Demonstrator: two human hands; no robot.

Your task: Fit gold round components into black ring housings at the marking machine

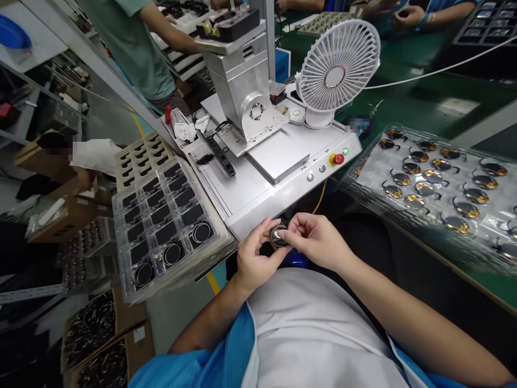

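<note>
While between left hand [256, 253] and right hand [317, 240] — a round metal disc [278, 236], fingertips [289, 220] pinching its edge

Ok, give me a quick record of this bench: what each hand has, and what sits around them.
Left hand: holds a round metal part at its edge
Right hand: fingertips on the same part
Left of hands: clear plastic tray with black slots, three holding round parts
Right of hands: plastic tray of gold round pieces with dark tails
Ahead: white machine with red stop button and white fan
Nearby: person in green shirt, standing
</note>
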